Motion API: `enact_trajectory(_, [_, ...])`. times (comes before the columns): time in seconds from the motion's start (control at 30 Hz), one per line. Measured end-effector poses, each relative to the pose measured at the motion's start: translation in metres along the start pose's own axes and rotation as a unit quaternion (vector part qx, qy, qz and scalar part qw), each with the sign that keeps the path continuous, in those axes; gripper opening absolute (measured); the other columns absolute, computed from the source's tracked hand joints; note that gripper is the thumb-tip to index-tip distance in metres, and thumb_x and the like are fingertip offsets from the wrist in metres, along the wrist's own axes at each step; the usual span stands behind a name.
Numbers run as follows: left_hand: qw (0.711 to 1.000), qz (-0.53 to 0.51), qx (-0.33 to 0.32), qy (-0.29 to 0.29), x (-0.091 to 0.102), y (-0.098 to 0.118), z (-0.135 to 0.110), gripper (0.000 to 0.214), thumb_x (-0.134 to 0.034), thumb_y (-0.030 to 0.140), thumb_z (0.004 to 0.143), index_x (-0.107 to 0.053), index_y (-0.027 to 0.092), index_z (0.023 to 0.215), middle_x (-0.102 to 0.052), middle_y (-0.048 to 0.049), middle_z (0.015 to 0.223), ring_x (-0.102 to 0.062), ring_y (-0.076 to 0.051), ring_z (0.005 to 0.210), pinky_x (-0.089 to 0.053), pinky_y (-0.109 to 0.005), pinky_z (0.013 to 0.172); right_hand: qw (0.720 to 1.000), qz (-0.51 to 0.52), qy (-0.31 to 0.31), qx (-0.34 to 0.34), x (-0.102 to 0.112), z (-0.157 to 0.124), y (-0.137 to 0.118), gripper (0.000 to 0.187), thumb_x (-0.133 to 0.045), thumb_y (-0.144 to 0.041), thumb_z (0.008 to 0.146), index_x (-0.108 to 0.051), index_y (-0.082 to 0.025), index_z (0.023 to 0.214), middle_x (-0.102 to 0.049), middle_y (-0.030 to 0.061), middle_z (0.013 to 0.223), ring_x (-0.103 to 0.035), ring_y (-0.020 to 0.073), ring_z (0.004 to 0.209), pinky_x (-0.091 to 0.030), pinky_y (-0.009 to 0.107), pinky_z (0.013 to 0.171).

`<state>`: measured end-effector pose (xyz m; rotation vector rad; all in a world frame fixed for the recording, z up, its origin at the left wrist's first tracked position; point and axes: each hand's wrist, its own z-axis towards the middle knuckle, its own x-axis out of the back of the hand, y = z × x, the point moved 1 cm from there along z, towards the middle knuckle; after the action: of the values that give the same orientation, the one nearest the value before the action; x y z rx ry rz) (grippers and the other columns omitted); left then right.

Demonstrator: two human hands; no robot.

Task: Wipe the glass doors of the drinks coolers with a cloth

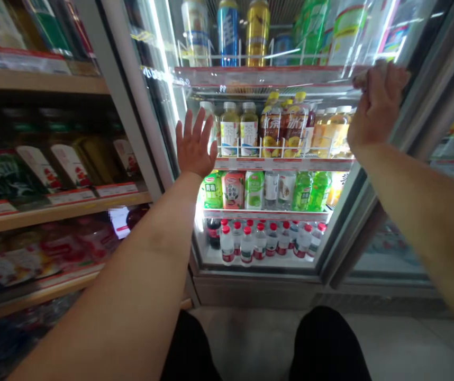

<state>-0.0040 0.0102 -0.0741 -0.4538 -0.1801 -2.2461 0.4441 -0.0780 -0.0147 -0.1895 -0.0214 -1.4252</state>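
My left hand is spread against the glass door of a lit drinks fridge, its fingers apart and nothing in it. Higher up, at the right side of the same door, my right hand is bent over what looks like a crumpled greyish cloth, pressed to the glass. Most of that cloth is hidden under the fingers. Behind the glass stand tea bottles near my left hand, cans on the shelf above, and green drink bottles lower down.
Small red-capped water bottles fill the fridge's bottom. Wooden shelves with packaged goods stand close on the left. A metal door frame and another fridge are on the right. My knees are bent above the grey floor.
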Motion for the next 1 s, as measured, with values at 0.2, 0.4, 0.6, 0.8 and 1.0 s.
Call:
enact_trajectory(0.2, [1.0,0.009,0.014,-0.007,-0.003,-0.001,0.001,0.081,-0.034,0.072,0.102,-0.036,0.028,0.17,-0.017,0.0129,0.179,0.007,-0.021,0.168,0.02,-0.039,0.137,0.998,-0.013,-0.031,-0.055,0.004,-0.035,-0.052,0.061,-0.032,-0.026,0.105,-0.053,-0.014,0.16,-0.036,0.0109,0.174,-0.02,0.0261,0.166,-0.014,0.052,0.136])
enact_trajectory(0.4, [0.999,0.031,0.012,-0.017,-0.003,0.001,0.0,0.075,-0.038,0.061,0.104,-0.033,0.027,0.171,-0.013,0.0144,0.179,0.007,-0.019,0.168,0.021,-0.038,0.137,0.998,0.005,-0.057,0.003,-0.008,0.02,-0.07,0.056,-0.027,-0.03,0.111,-0.051,-0.026,0.162,-0.032,0.0006,0.176,-0.017,0.0203,0.166,-0.005,0.052,0.138])
enact_trajectory(0.6, [0.999,0.025,0.017,-0.027,0.003,0.006,0.0,0.073,-0.046,0.052,0.102,-0.034,0.029,0.171,-0.013,0.016,0.178,0.006,-0.02,0.169,0.016,-0.045,0.14,0.996,0.039,-0.058,0.051,-0.022,-0.049,-0.09,0.057,-0.029,-0.034,0.108,-0.059,-0.028,0.156,-0.038,-0.0003,0.173,-0.019,0.0302,0.167,-0.018,0.062,0.134])
enact_trajectory(0.8, [0.999,0.021,0.027,-0.04,0.006,0.01,0.0,0.075,-0.046,0.047,0.101,-0.034,0.026,0.171,-0.014,0.0121,0.179,0.009,-0.018,0.168,0.017,-0.047,0.139,0.992,0.061,-0.071,0.087,-0.031,0.001,-0.106,0.059,-0.025,-0.04,0.109,-0.056,-0.03,0.158,-0.035,-0.0028,0.174,-0.015,0.0256,0.167,-0.009,0.059,0.136])
enact_trajectory(1.0, [0.998,0.028,0.029,-0.045,0.004,0.01,0.0,0.075,-0.045,0.052,0.102,-0.032,0.028,0.172,-0.009,0.0177,0.178,0.014,-0.017,0.167,0.021,-0.04,0.137,0.99,0.071,-0.074,0.098,-0.04,-0.03,-0.127,0.053,-0.029,-0.04,0.111,-0.061,-0.032,0.153,-0.039,-0.0044,0.172,-0.023,0.025,0.166,-0.015,0.059,0.134])
